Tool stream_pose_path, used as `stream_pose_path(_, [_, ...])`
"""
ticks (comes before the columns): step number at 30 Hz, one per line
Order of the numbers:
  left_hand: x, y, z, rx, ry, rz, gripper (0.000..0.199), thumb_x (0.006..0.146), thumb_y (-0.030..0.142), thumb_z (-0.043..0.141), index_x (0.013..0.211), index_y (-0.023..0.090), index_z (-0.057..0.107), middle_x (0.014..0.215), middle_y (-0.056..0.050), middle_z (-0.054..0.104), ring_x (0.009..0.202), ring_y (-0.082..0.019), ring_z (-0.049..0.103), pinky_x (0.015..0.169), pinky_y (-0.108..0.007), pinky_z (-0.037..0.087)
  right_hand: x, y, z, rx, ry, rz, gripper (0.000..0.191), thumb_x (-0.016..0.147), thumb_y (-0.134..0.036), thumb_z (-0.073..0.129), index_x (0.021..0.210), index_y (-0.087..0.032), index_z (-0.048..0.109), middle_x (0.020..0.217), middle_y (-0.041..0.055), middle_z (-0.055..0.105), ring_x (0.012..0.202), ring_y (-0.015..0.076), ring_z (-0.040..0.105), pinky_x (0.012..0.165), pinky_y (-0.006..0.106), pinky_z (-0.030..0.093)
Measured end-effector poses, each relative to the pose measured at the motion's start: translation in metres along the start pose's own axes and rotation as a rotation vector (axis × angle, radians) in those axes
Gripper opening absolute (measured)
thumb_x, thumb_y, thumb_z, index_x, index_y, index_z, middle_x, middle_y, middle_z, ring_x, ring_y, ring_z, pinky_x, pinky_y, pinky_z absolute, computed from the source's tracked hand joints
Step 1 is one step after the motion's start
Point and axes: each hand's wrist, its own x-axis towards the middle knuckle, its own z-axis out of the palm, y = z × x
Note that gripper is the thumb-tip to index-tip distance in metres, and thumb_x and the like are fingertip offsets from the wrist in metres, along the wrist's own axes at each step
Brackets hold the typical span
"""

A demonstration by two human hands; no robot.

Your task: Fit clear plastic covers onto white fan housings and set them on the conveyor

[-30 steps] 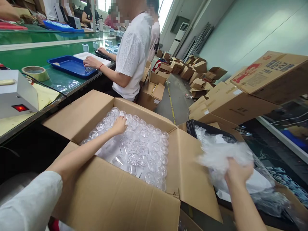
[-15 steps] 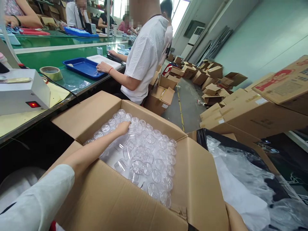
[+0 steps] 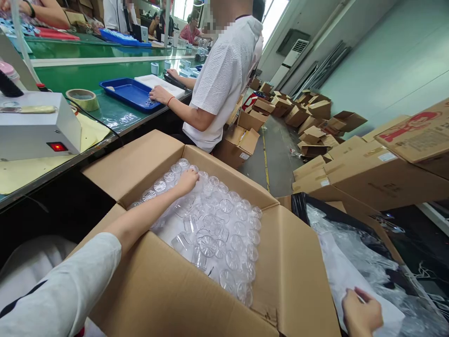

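In front of me stands an open cardboard box (image 3: 280, 262) holding rows of clear plastic cups (image 3: 207, 245). Most are turned base up, and a few lie tipped on their sides in the middle. My left hand (image 3: 188, 181) reaches over the near left side to the far rows, fingers bent and closed; whatever they grip is hidden. At the lower right, my right hand (image 3: 361, 311) is over a white sheet (image 3: 345, 269) in a black-lined box. Its fingers are loosely curled, with a gap beside the thumb and nothing visible between them.
A green workbench (image 3: 115, 122) runs along the left, with a blue tray (image 3: 122, 93), a tape roll (image 3: 83, 99) and a white device (image 3: 38, 126) on it. A co-worker (image 3: 222, 79) stands beyond the box. Cardboard cartons (image 3: 382, 173) are stacked at the right.
My right hand has come up into view over the white sheet; before, only its forearm showed at the bottom edge. My left hand has lifted slightly among the cups. The view has shifted a little.
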Motion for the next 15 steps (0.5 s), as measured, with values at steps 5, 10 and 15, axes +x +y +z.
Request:
stream_pose_path(5, [0.002,0.010,-0.018,-0.218,0.065,-0.035,0.032,0.098,0.035,0.060,0.122,0.014,0.062,0.120,-0.010,0.065,0.105,-0.023,0.066,0.091,-0.044,0.057,0.003,-0.043,-0.013,0.091,0.053,-0.122,0.040,0.065,-0.037,0.048,0.099,-0.023,0.064,0.090,0.0242,0.068,0.103,0.0483,0.068,0.087,0.060,0.055])
stream_pose_path(10, [-0.032,0.017,-0.026,-0.410,-0.118,0.054,0.027,0.098,0.037,0.059,0.110,0.014,0.064,0.107,-0.007,0.067,0.094,-0.019,0.066,0.085,-0.039,0.056,-0.026,-0.143,0.013,0.210,-0.242,-0.611,0.030,0.084,-0.040,0.042,0.099,-0.021,0.060,0.103,0.0229,0.069,0.099,0.0362,0.070,0.086,0.051,0.057])
stream_pose_path(15, [-0.072,0.019,-0.034,-0.523,-0.500,0.176,0.034,0.090,0.040,0.064,0.067,0.016,0.058,0.062,0.003,0.055,0.059,-0.011,0.049,0.059,-0.023,0.042,-0.103,-0.273,0.079,0.191,-0.674,-1.151,0.030,0.087,-0.026,0.052,0.114,-0.022,0.067,0.128,0.0121,0.067,0.123,0.0286,0.061,0.107,0.046,0.048])
